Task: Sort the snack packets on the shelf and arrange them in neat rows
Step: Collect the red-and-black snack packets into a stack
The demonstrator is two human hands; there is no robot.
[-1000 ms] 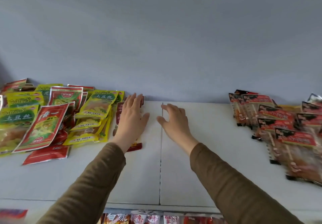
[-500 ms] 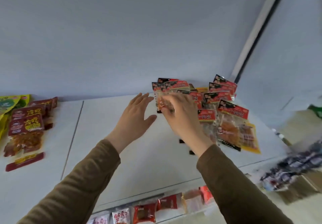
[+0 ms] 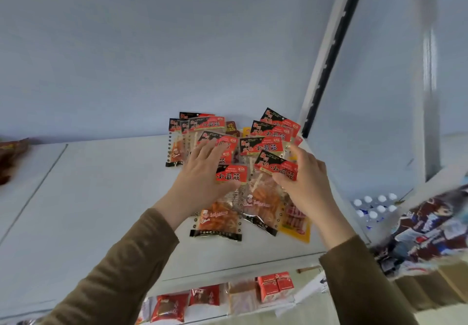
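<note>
A loose pile of clear snack packets with red-and-black headers [image 3: 262,145] lies at the back right of the white shelf [image 3: 101,198]. My left hand [image 3: 200,175] rests on the pile's left side with its fingers straight. One packet's red header [image 3: 231,174] lies over the thumb. My right hand [image 3: 307,183] pinches the header of the front right packet [image 3: 277,166] between thumb and curled fingers. A yellow packet [image 3: 297,223] sticks out from under the pile on the right.
Dark red packets [image 3: 10,157] sit at the shelf's far left. A slotted upright post [image 3: 326,59] rises behind the pile. The lower shelf holds red packets and small boxes [image 3: 274,286]. Water bottles [image 3: 374,208] and a carton of printed packets [image 3: 430,228] stand to the right.
The view has swung right from the green and yellow packets to the red-and-black pile. Both hands have moved onto it, and the right hand has taken hold of a packet's header.
</note>
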